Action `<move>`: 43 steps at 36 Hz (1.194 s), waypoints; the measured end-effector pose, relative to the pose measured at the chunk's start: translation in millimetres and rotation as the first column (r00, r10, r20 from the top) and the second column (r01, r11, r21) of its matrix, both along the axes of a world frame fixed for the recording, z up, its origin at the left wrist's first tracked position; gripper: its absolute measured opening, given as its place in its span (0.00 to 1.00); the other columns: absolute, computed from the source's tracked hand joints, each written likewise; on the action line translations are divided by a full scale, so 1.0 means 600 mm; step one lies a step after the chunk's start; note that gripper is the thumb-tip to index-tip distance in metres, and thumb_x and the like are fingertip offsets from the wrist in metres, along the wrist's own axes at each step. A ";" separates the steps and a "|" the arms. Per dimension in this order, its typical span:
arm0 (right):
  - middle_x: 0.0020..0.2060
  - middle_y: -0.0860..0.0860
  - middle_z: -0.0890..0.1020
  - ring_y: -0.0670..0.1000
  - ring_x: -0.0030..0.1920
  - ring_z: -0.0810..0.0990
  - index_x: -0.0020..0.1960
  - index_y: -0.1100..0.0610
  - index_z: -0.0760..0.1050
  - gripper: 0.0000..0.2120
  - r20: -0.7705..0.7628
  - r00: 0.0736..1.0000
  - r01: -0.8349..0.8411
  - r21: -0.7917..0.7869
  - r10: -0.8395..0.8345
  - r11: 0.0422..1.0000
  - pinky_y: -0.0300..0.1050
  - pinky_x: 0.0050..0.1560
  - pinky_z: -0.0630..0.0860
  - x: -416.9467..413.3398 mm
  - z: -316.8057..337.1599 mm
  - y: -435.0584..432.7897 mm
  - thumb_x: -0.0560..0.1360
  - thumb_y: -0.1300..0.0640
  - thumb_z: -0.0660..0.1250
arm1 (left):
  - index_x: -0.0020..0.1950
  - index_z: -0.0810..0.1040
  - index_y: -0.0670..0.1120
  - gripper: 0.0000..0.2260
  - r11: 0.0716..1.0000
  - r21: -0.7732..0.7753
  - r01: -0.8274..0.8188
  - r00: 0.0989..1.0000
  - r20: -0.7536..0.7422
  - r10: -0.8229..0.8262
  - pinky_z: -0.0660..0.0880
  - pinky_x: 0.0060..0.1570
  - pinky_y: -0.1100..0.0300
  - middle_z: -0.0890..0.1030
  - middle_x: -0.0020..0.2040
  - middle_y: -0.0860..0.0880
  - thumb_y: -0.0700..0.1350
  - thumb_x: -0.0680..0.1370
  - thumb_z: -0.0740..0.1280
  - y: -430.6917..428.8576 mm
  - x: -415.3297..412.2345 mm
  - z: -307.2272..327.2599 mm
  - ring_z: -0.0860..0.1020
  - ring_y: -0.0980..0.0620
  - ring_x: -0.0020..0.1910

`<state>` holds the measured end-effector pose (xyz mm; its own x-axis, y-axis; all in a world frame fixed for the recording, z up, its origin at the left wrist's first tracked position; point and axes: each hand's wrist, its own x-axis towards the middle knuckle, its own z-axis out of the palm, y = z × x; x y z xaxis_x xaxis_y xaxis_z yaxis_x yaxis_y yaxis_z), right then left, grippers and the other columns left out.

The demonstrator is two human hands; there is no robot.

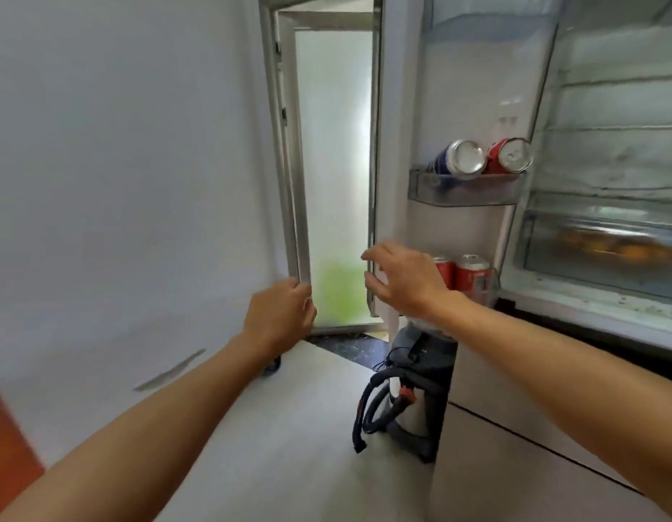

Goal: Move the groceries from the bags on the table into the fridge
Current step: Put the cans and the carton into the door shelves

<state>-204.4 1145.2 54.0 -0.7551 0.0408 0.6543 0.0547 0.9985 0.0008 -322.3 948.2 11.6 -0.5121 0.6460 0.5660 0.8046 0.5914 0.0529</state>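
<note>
The fridge (620, 175) stands open at the right, its left door (466, 88) swung out toward me. A blue can (457, 160) and a red can (509, 156) sit in the door's middle bin (466, 192). Two red cans (472, 275) stand in a lower door bin, partly hidden by my right hand (402, 282). That hand hovers in front of the door's edge with fingers loosely spread, holding nothing. My left hand (280, 314) hangs in the air left of it, fingers loosely curled, empty. A drawer (598, 250) inside the fridge holds orange food. No bags are in view.
A frosted glass door (330, 175) stands ahead in its frame. A vacuum cleaner with a black hose (406, 405) sits on the floor beside the fridge door. A white wall (120, 182) fills the left side. An orange-brown edge (7, 446) shows at lower left.
</note>
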 end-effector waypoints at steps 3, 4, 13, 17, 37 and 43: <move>0.57 0.51 0.78 0.56 0.51 0.80 0.64 0.53 0.74 0.17 0.106 0.991 -0.078 0.004 0.077 0.997 0.47 0.43 0.71 -0.030 -0.054 -0.073 0.77 0.49 0.64 | 0.52 0.78 0.45 0.11 0.990 -0.076 -0.120 0.992 0.028 0.123 0.75 0.41 0.53 0.79 0.48 0.47 0.50 0.79 0.61 -0.099 0.024 -0.041 0.78 0.44 0.47; 0.58 0.51 0.78 0.56 0.52 0.79 0.65 0.53 0.73 0.17 0.142 0.984 -0.104 0.000 0.103 0.995 0.47 0.43 0.70 -0.037 -0.074 -0.103 0.78 0.48 0.63 | 0.52 0.78 0.45 0.11 0.982 -0.107 -0.158 0.986 0.034 0.163 0.75 0.41 0.53 0.78 0.49 0.46 0.50 0.79 0.61 -0.134 0.035 -0.055 0.78 0.44 0.47; 0.60 0.50 0.75 0.52 0.56 0.77 0.68 0.52 0.70 0.20 0.301 0.844 -0.470 0.011 0.445 0.883 0.48 0.51 0.75 -0.095 -0.171 -0.418 0.78 0.46 0.61 | 0.51 0.76 0.45 0.09 0.839 -0.249 -0.484 0.857 0.059 0.512 0.71 0.36 0.54 0.78 0.47 0.46 0.48 0.79 0.60 -0.465 0.119 -0.132 0.77 0.46 0.44; 0.62 0.50 0.74 0.51 0.57 0.76 0.69 0.52 0.68 0.20 0.342 0.774 -0.571 0.013 0.533 0.821 0.48 0.51 0.77 -0.113 -0.194 -0.560 0.79 0.45 0.60 | 0.50 0.74 0.46 0.08 0.740 -0.316 -0.594 0.772 0.038 0.635 0.73 0.36 0.54 0.76 0.46 0.48 0.49 0.80 0.58 -0.612 0.145 -0.151 0.76 0.48 0.43; 0.60 0.48 0.74 0.51 0.52 0.77 0.67 0.50 0.69 0.19 0.468 0.543 -0.747 -0.109 0.697 0.656 0.43 0.45 0.73 -0.231 -0.273 -1.189 0.78 0.45 0.61 | 0.53 0.74 0.48 0.08 0.473 -0.421 -0.774 0.480 0.097 0.872 0.70 0.39 0.57 0.76 0.50 0.50 0.48 0.81 0.57 -1.229 0.182 -0.218 0.76 0.50 0.49; 0.61 0.47 0.74 0.49 0.53 0.77 0.67 0.49 0.69 0.19 0.530 0.495 -0.768 -0.104 0.689 0.632 0.40 0.45 0.73 -0.309 -0.310 -1.277 0.79 0.45 0.62 | 0.54 0.74 0.48 0.08 0.466 -0.429 -0.773 0.441 0.164 0.882 0.71 0.41 0.57 0.76 0.50 0.50 0.48 0.81 0.57 -1.302 0.126 -0.270 0.75 0.50 0.48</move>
<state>-389.8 379.3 -132.1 -0.6708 -0.7270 0.1467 -0.7403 0.6682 -0.0740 -246.4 166.8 -150.5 -0.9832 -0.1152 0.1413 -0.1267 0.9891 -0.0748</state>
